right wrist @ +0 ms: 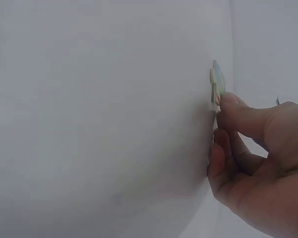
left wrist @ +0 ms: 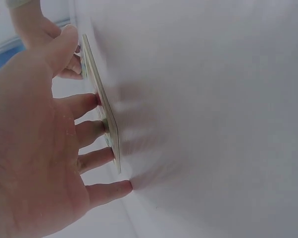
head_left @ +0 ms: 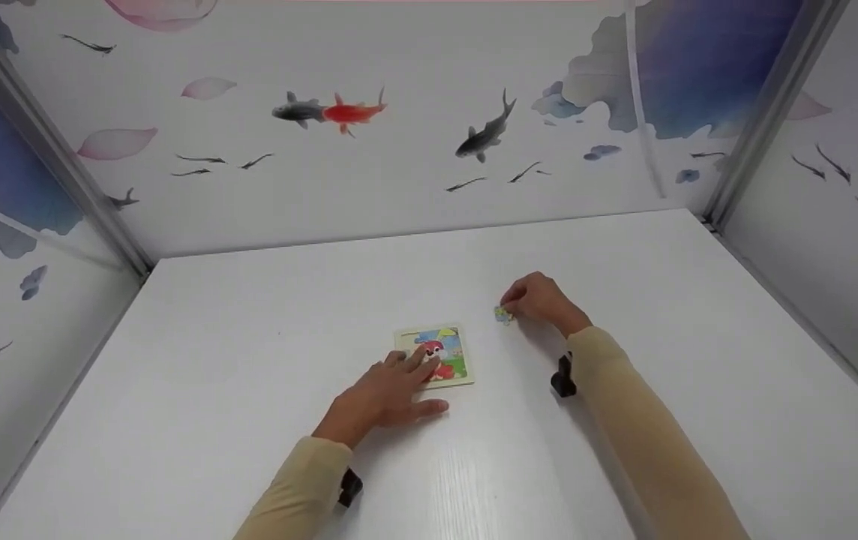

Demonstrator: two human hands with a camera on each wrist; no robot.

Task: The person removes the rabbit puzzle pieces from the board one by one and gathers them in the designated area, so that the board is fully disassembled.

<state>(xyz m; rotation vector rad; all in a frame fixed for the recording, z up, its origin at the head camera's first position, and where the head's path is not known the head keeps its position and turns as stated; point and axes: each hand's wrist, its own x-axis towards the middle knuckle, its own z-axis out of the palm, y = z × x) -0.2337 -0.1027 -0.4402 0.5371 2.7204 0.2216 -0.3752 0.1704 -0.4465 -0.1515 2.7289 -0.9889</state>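
A small square jigsaw puzzle board with a pale frame lies flat on the white table. Its picture has a red-and-white cartoon animal on green and blue; a pale patch shows at its upper left. My left hand rests over its left side, fingers spread. In the left wrist view several fingertips touch the board, while the little finger meets the table beside it. Right of the board and farther back, my right hand pinches a loose jigsaw piece between thumb and finger. The piece is at the tabletop, partly covered by the fingertips.
The white table extends around both hands. Printed panels with fish and petals stand along its back and sides, with metal posts at the corners. A black wrist camera sits under the right sleeve cuff.
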